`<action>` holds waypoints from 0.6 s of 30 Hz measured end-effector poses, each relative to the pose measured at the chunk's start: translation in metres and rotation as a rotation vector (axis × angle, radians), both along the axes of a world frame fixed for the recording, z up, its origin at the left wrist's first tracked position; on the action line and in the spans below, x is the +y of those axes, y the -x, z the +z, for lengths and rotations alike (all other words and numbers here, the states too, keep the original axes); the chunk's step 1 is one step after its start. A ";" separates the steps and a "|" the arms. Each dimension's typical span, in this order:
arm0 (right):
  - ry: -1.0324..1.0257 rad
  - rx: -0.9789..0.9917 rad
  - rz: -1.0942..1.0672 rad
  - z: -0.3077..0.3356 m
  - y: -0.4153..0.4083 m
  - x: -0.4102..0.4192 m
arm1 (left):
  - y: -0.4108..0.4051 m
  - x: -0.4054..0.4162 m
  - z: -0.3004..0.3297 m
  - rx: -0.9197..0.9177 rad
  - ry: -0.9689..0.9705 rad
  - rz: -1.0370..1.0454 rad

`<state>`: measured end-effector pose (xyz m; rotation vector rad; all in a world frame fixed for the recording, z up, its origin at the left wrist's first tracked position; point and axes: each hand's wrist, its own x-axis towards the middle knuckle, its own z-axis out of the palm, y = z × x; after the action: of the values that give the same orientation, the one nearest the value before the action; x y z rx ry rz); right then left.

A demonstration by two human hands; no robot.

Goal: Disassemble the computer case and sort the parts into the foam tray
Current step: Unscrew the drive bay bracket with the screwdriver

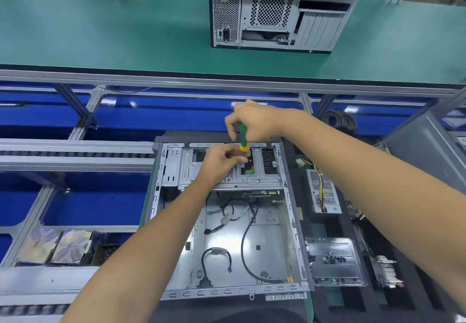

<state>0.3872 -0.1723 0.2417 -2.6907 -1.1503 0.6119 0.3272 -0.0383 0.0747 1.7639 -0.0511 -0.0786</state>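
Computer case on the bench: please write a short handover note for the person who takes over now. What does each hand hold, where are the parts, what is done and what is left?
Right hand: grips the green-and-yellow screwdriver, upright, tip at the drive cage.
Left hand: fingers curled at the screwdriver's tip on the cage; whether they pinch a screw cannot be told.
Open computer case: lies flat, side panel off, loose cables inside, cage in place.
Done: power supply and a clear tray of screws lie in the black foam tray on the right.
Left: free the cage, clear the cables, sort them.
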 end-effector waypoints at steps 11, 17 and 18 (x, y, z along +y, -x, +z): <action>0.170 -0.383 -0.072 0.001 0.005 0.007 | -0.003 -0.001 -0.001 0.010 -0.032 0.096; 0.071 -0.062 -0.049 0.009 -0.006 0.004 | -0.002 0.002 -0.001 0.033 0.002 -0.028; 0.028 0.019 -0.045 0.010 -0.007 0.003 | -0.002 0.002 -0.001 0.030 -0.001 -0.039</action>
<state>0.3942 -0.1694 0.2515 -2.7200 -1.0809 0.6492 0.3288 -0.0367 0.0733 1.7622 -0.0636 -0.1334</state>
